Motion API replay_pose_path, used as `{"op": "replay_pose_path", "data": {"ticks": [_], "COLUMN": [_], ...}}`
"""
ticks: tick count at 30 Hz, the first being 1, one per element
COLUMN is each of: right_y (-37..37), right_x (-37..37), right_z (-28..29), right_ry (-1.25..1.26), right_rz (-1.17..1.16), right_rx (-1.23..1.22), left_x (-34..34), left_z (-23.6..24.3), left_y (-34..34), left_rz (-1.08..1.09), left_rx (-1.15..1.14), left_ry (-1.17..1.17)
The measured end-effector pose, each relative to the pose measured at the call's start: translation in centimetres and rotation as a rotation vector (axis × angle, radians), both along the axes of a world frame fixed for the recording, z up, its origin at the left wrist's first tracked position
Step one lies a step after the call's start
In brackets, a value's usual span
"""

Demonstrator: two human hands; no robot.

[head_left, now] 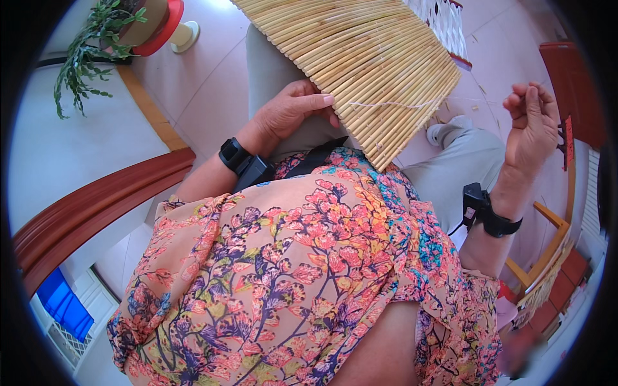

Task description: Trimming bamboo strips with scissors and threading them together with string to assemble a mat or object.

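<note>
A mat of yellow reed-like sticks (380, 64), laid side by side and bound together, slopes across my lap with its near corner by my waist. My left hand (297, 110) grips its left edge, thumb on top and fingers curled beneath. A thin white thread (394, 106) runs loosely over the sticks near the mat's close end. Away from the mat on the right, my right hand (532, 132) is raised with its fingers drawn together against the thumb. Whatever those fingertips may hold is too fine to make out.
Bits of stick (481, 89) litter the tiled floor beyond the mat. A potted trailing plant (90, 48) stands at the far left, above a curved red-brown wooden rail (103, 199). A wooden frame (544, 248) is on the right, and a white netted item (444, 29) lies at the top.
</note>
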State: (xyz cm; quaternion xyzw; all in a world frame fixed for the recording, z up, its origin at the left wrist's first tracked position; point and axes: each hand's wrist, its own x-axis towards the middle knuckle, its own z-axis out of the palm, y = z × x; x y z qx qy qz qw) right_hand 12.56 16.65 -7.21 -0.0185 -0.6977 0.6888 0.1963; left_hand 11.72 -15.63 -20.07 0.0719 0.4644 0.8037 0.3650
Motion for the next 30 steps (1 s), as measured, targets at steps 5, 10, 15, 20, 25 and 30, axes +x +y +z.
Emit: {"op": "replay_pose_path", "data": {"ticks": [5, 10, 15, 20, 25, 30], "right_y": [-4.7, -7.8, -9.5, -9.9, -9.8, -9.2], "right_x": [0.7, 0.9, 0.6, 0.0, -0.1, 0.0], "right_z": [-0.7, -2.4, -4.4, -4.6, -4.6, -4.4], "right_ry": [-0.171, -0.372, 0.083, 0.116, 0.139, 0.172], "right_rz": [0.226, 0.472, 0.58, 0.631, 0.64, 0.639], "right_rx": [0.124, 0.267, 0.939, 1.037, 1.092, 1.145], "left_x": [0.1, -0.1, -0.1, -0.1, -0.2, 0.1], "left_z": [-0.2, -0.4, -0.3, -0.4, -0.4, 0.1], "left_y": [0.0, 0.0, 0.0, -0.1, 0.4, 1.1], "left_rz": [0.019, -0.025, -0.037, -0.034, -0.041, -0.035], "left_rx": [0.011, 0.037, 0.022, -0.005, -0.04, -0.022], "left_ry": [-0.001, 0.061, 0.057, 0.093, 0.122, 0.089]}}
